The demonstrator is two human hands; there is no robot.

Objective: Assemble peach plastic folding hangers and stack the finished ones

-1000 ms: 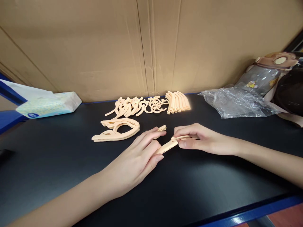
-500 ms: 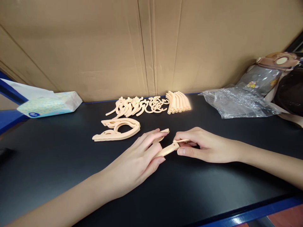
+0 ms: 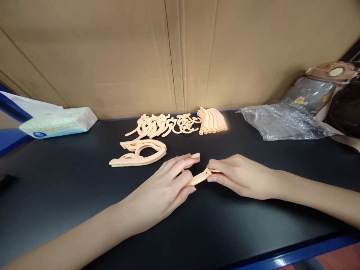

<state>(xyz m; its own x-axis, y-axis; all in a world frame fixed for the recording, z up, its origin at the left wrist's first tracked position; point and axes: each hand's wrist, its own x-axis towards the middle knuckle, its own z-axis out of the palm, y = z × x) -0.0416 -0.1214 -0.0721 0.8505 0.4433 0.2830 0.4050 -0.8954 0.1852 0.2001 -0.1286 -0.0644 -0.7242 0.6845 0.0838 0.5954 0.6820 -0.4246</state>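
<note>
My left hand (image 3: 171,185) is closed over a cream plastic folding hanger (image 3: 200,177), whose two arm ends stick out past the fingers. A small round hole shows near the tip of the closer arm. At that tip, the thumb and fingers of my right hand (image 3: 239,176) pinch a thin cream piece (image 3: 215,171), mostly hidden by the fingers; it touches the end of the arm. Left of my hands lie folded cream hangers (image 3: 140,159), stacked flat on the black table (image 3: 213,232).
Toward the back are a row of cream hanger pieces (image 3: 153,126), loose curved hooks (image 3: 185,124) and a bundle of curved arms (image 3: 212,120). A tissue pack (image 3: 60,123) sits left; a clear plastic bag (image 3: 284,120) and a bottle (image 3: 312,90) are right. Cardboard (image 3: 112,56) stands behind.
My right hand has turned slightly, its knuckles rolling over and its fingers closing nearer the hanger tip; less of the thin piece shows. My left hand stays almost in place.
</note>
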